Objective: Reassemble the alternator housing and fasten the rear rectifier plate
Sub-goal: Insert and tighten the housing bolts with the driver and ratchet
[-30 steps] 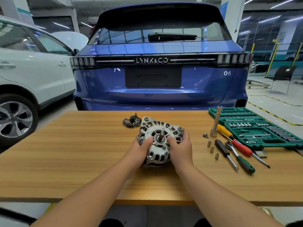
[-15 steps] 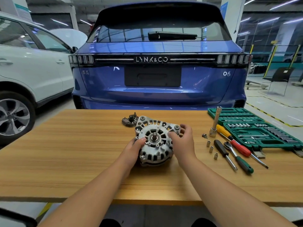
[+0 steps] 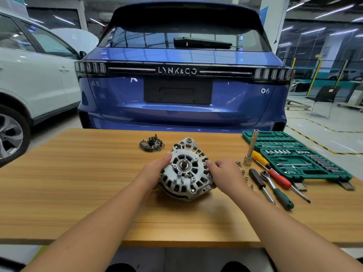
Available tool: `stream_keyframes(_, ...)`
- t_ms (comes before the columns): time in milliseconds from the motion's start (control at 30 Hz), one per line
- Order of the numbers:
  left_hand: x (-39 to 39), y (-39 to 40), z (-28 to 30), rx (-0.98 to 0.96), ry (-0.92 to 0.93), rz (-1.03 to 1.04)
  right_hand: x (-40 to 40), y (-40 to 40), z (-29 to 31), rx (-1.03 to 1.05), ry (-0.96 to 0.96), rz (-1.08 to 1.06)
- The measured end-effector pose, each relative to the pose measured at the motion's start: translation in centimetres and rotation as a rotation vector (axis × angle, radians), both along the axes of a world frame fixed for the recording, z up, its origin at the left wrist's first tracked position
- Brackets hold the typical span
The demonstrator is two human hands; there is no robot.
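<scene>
The silver alternator housing (image 3: 186, 171) stands tilted on the wooden table (image 3: 78, 183), its slotted rear face and central shaft turned toward me. My left hand (image 3: 155, 169) grips its left rim, thumb on the top edge. My right hand (image 3: 224, 171) holds its right rim with curled fingers. The dark rectifier plate (image 3: 151, 144) lies apart on the table, behind and to the left of the housing. A few small bolts and sleeves (image 3: 244, 173) lie just right of my right hand.
A green socket case (image 3: 294, 154) lies open at the right. In front of it lie a ratchet, red and yellow screwdriver (image 3: 273, 170), black screwdriver (image 3: 259, 181) and green-handled tool (image 3: 282, 197). A socket extension (image 3: 251, 148) stands upright. A blue car (image 3: 180, 85) is parked behind the table.
Both hands have turned and tipped the housing, so its rear face now leans toward me. My thumbs have moved from the centre out to the rims.
</scene>
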State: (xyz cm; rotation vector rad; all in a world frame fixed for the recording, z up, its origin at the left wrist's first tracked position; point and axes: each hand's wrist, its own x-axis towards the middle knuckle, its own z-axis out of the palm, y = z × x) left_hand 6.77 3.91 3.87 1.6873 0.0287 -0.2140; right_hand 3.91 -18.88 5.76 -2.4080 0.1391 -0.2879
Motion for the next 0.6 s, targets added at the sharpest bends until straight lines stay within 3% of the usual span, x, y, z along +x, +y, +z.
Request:
stream_keyframes(100,0.5,-0.6,0.4,-0.079,0.08,0.111,-1.4,0.0,0.0,0.011,0.091,0.053)
stream_keyframes(267,-0.4,-1.4,-0.7,-0.122,-0.009,0.194,-3.0,0.1,0.8,0.009,0.353,0.213)
stream_keyframes(333,-1.2,-1.7,-0.7,-0.225,0.004,0.247,-3.1,0.3,2.5,-0.13,0.45,0.315)
stream_keyframes(367,-1.7,-2.0,-0.7,-0.276,0.011,0.285,-2.8,0.5,3.5,-0.244,0.419,0.323)
stream_keyframes(433,-2.8,-2.9,-0.8,-0.311,0.027,0.333,-1.5,1.0,5.2,-0.363,0.157,0.216)
stream_keyframes(533,-4.8,-4.8,-1.4,-0.267,0.0,0.385,0.9,2.1,7.4,-0.242,-0.276,0.123)
stream_keyframes(600,-5.5,-5.5,-1.7,-0.273,-0.007,0.418,2.5,2.9,7.7,-0.307,-0.238,0.241)
